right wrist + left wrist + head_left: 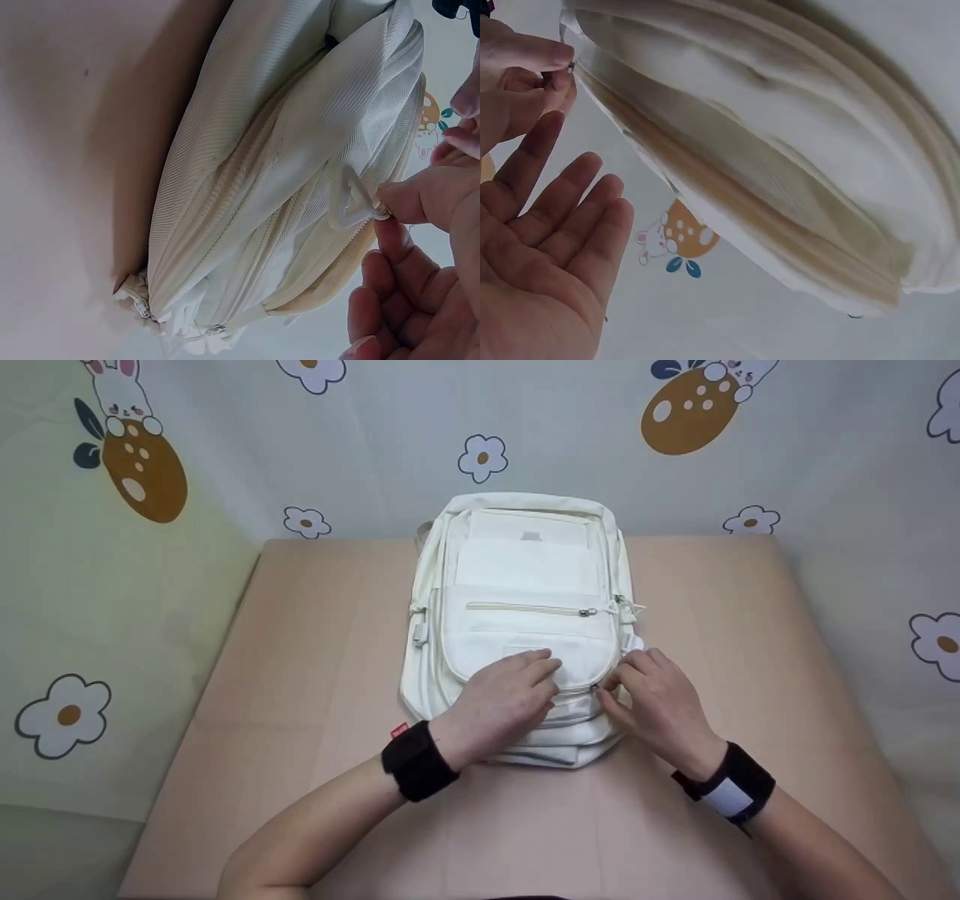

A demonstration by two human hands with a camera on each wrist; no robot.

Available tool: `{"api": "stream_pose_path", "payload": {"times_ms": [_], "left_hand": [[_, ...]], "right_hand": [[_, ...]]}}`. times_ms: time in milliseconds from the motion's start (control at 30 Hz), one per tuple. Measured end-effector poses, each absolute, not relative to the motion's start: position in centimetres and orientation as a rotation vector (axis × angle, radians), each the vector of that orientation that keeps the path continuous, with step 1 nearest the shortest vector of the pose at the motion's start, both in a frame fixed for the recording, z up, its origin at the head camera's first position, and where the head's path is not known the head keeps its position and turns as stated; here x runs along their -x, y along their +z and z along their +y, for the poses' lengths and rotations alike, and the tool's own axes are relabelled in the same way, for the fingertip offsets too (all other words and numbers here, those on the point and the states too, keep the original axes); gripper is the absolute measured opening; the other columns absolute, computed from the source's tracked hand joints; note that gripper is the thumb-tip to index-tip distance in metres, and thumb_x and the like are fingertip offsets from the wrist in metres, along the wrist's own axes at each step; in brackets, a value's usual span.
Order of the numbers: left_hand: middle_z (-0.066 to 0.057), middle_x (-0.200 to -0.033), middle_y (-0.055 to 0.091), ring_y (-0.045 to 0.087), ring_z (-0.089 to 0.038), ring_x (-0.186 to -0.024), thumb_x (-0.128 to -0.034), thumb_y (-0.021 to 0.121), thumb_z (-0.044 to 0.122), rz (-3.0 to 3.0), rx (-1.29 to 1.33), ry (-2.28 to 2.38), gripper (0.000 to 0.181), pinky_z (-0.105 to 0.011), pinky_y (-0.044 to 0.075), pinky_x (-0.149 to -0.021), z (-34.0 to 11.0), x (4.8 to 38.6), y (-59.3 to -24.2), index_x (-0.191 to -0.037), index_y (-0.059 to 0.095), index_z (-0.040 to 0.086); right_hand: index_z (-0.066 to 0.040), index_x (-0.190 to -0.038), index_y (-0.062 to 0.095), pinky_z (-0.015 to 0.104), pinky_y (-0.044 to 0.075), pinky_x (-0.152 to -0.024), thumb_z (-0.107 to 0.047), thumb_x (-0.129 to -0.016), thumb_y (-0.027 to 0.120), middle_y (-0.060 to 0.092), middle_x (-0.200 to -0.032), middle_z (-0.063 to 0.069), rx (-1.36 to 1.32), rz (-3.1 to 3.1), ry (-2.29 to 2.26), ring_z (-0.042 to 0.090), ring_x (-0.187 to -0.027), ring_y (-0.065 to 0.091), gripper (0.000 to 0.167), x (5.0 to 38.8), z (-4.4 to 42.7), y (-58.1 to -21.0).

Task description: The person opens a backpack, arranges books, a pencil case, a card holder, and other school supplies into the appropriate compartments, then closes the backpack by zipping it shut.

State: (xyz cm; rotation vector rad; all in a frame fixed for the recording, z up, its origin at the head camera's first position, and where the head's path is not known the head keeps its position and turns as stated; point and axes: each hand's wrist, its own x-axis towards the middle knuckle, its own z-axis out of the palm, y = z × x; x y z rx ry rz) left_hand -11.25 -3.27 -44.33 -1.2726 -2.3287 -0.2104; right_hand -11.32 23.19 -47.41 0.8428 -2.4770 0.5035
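A white backpack (529, 570) lies front side up on the table. At its lower right edge, my right hand (660, 705) pinches a zipper pull (381, 213) between thumb and index finger; a white loop hangs from the pull. In the left wrist view, the unzipped front pocket (705, 135) gapes, its inside showing. Over the lower front of the backpack is my left hand (510, 697), its fingers fairly straight and holding nothing. Seen from the left wrist, that hand's palm faces the camera, close beside the right hand's fingers.
The table (315, 660) has a light pinkish-brown top. A pale curtain (397, 457) with flowers and rabbits stands behind and along both sides. Across the backpack's upper front runs another zipper (525, 609). Black bands (421, 761) circle both wrists.
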Motion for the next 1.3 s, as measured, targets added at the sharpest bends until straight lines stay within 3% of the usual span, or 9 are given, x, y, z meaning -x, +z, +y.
{"api": "stream_pose_path", "payload": {"times_ms": [200, 500, 933, 1300], "left_hand": [[-0.01, -0.138, 0.062, 0.054, -0.025, -0.132, -0.0969, 0.062, 0.011, -2.453, 1.19, 0.072, 0.018, -0.034, 0.045, -0.107, -0.8, 11.2, -45.2, -0.113, 0.071, 0.008], [-0.007, -0.129, 0.062, 0.057, -0.022, -0.124, -0.0921, 0.062, 0.004, -2.533, 1.103, 0.126, 0.022, -0.029, 0.052, -0.095, 0.0, 11.6, -45.4, -0.112, 0.07, 0.007], [-0.006, -0.124, 0.063, 0.058, -0.021, -0.12, -0.0893, 0.063, 0.0, -2.522, 1.121, 0.061, 0.022, -0.027, 0.053, -0.09, 0.1, 11.6, -45.4, -0.109, 0.07, 0.007], [-0.005, -0.126, 0.062, 0.057, -0.02, -0.12, -0.0894, 0.062, 0.0, -2.528, 1.125, 0.087, 0.024, -0.027, 0.053, -0.089, 0.0, 11.5, -45.4, -0.111, 0.069, 0.008]], "right_hand": [[-0.012, -0.082, 0.065, 0.035, 0.044, -0.066, -0.01, -0.082, 0.081, 0.064, -0.08, 0.0, -0.869, -2.478, 0.507, 0.023, -0.075, 0.055, 0.016, 11.3, 22.9, -47.4], [-0.011, -0.089, 0.068, 0.035, 0.044, -0.064, -0.01, -0.085, 0.084, 0.066, -0.081, 0.0, -0.855, -2.533, 0.497, 0.02, -0.073, 0.06, 0.017, 11.6, 23.5, -47.5], [-0.004, -0.1, 0.065, 0.039, 0.042, -0.065, -0.009, -0.095, 0.074, 0.067, -0.081, 0.008, -0.631, -2.674, 0.636, 0.024, -0.067, 0.056, 0.011, 16.5, 25.8, -47.3], [-0.002, -0.107, 0.074, 0.035, 0.047, -0.065, -0.003, -0.092, 0.075, 0.072, -0.089, 0.01, -0.643, -2.635, 0.766, 0.02, -0.075, 0.062, 0.016, 17.4, 26.4, -47.6]]}}
